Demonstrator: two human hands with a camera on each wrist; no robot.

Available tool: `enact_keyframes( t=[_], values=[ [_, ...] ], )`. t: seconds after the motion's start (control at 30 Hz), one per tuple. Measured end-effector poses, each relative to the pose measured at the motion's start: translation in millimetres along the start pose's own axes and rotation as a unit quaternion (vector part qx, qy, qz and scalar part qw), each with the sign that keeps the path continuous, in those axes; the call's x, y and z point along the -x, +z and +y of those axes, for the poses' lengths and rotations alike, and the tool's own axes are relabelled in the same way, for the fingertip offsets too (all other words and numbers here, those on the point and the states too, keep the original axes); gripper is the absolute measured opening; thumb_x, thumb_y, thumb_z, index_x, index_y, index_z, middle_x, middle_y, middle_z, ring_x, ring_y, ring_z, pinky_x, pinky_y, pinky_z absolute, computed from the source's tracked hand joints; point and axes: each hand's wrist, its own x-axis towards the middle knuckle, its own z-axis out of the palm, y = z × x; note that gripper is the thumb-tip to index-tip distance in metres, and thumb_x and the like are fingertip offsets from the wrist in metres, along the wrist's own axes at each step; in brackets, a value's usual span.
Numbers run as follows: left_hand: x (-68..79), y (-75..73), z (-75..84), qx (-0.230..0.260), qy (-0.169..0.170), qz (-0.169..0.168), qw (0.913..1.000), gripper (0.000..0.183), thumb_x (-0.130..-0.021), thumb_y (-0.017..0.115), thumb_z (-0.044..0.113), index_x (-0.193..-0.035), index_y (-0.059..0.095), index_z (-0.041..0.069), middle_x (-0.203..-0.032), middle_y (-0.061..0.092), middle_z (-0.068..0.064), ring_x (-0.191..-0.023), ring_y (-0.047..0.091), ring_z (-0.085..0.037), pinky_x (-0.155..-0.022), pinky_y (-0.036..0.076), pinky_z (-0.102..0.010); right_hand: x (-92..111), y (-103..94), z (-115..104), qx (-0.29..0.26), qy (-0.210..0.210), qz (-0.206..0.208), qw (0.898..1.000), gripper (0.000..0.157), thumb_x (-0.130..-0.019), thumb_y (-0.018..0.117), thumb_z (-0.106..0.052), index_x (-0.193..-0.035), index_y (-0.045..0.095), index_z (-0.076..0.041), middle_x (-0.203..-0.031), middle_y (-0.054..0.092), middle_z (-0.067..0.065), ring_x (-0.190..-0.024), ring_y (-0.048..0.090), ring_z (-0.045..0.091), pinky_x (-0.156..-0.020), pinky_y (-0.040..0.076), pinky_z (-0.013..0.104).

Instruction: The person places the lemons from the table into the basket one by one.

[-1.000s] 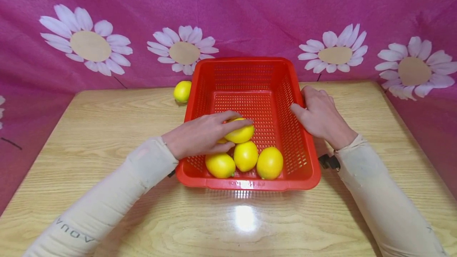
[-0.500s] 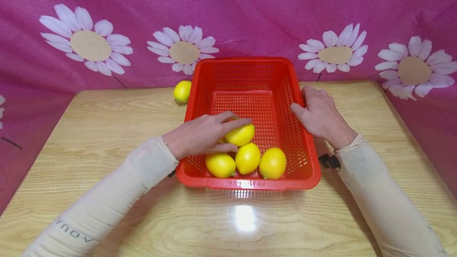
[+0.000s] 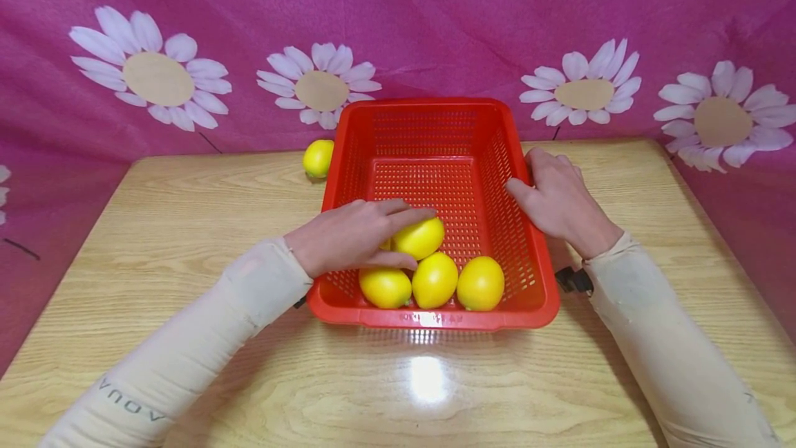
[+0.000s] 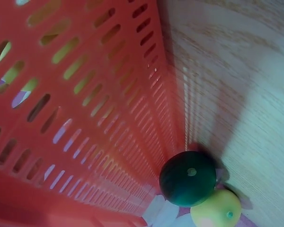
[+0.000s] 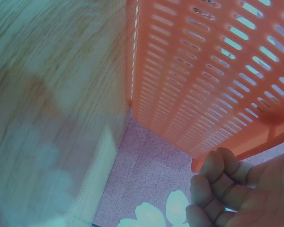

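In the head view a red plastic basket [image 3: 410, 320] with slotted walls stands mid-table. My left hand [image 3: 354, 234] reaches over its left rim, its fingers lying across the far side of a lemon [image 3: 421, 239], thumb on the near side. Part of another yellow fruit shows beneath that palm. Three more lemons, a left one [image 3: 384, 287], a middle one [image 3: 435, 281] and a right one [image 3: 481, 283], line the basket's near end. At the right rim my right hand [image 3: 556, 199] grips the basket, thumb over the edge; its curled fingers [image 5: 212, 165] show outside the wall.
Outside the basket's left wall lies a lemon [image 3: 318, 159]. The left wrist view shows a dark green round fruit [image 4: 188, 178] touching it, hidden from the head view. A pink flowered cloth [image 3: 435, 26] hangs behind the wooden table [image 3: 205, 227].
The middle and right lemons have shifted to the right along the near end. The lemon at my left fingers has moved slightly nearer. My right hand and the basket stay put.
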Motion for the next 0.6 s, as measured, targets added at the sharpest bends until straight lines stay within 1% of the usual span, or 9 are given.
enact_keyframes(
  t=[0.13,0.33,0.47,0.6],
  values=[
    [-0.5,0.0,-0.2,-0.006,0.002,-0.001,1.0000,0.071,-0.094,0.069,0.055,-0.154,0.048,0.022,-0.128,0.066,-0.003,-0.073,0.066,-0.014,-0.078,0.063,-0.028,-0.4,-0.4,0.1,0.002,0.001,0.001,1.000,0.040,-0.099,0.047,-0.032,-0.122,0.056,0.000,-0.102,0.066,0.020,-0.096,0.055,0.033,-0.074,0.043,0.040],
    [-1.0,0.2,-0.6,-0.008,0.008,-0.009,0.9999,0.072,-0.094,0.069,0.055,-0.154,0.049,0.021,-0.134,0.067,-0.004,-0.090,0.072,-0.016,-0.089,0.063,-0.032,-0.2,-0.6,-0.8,0.003,0.009,-0.007,1.000,0.041,-0.099,0.048,-0.032,-0.124,0.055,0.000,-0.106,0.065,0.020,-0.099,0.052,0.033,-0.076,0.042,0.042],
    [-1.4,0.7,-0.9,-0.024,0.020,-0.010,0.9995,0.069,-0.096,0.068,0.051,-0.153,0.049,0.019,-0.132,0.067,-0.006,-0.100,0.070,-0.018,-0.093,0.062,-0.033,0.1,-0.1,-1.2,0.008,0.008,-0.003,1.000,0.041,-0.099,0.048,-0.032,-0.123,0.055,0.000,-0.106,0.065,0.021,-0.099,0.051,0.034,-0.077,0.041,0.043],
    [-2.3,0.1,-0.8,-0.038,0.028,-0.010,0.9988,0.065,-0.096,0.067,0.045,-0.152,0.050,0.017,-0.127,0.069,-0.006,-0.101,0.068,-0.018,-0.094,0.061,-0.033,0.5,-0.7,-1.7,0.008,0.009,-0.003,1.000,0.041,-0.099,0.048,-0.032,-0.123,0.055,0.000,-0.106,0.065,0.021,-0.099,0.052,0.034,-0.077,0.042,0.043]
  ],
)
